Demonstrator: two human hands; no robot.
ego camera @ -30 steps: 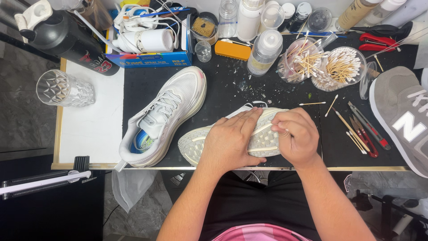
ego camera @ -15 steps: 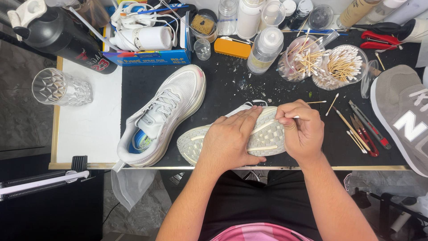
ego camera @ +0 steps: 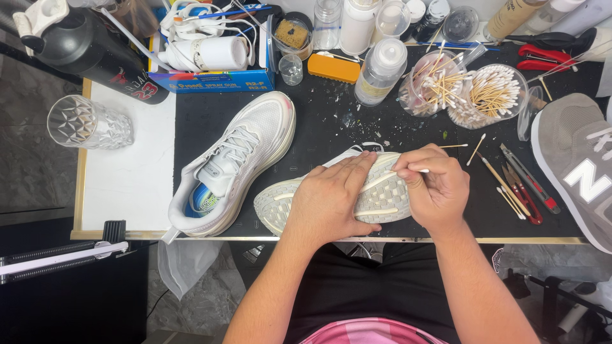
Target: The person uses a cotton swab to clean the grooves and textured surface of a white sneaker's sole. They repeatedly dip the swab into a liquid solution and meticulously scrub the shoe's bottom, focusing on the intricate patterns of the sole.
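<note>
Cleaning looks to be midway, by the state of the sole: the left hand [ego camera: 331, 200] lies flat, fingers spread, pinning the upturned white sneaker [ego camera: 382, 194] at the mat's six o'clock edge, while the right hand [ego camera: 433, 188] pinches a cotton swab [ego camera: 417, 171] against the tread. Its mate, the second white sneaker [ego camera: 236, 162], sits upright at nine o'clock, seemingly still waiting

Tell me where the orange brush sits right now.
In the head view the orange brush lies at the mat's back edge, centre, between a small clear cup and a white squeeze bottle.
</note>
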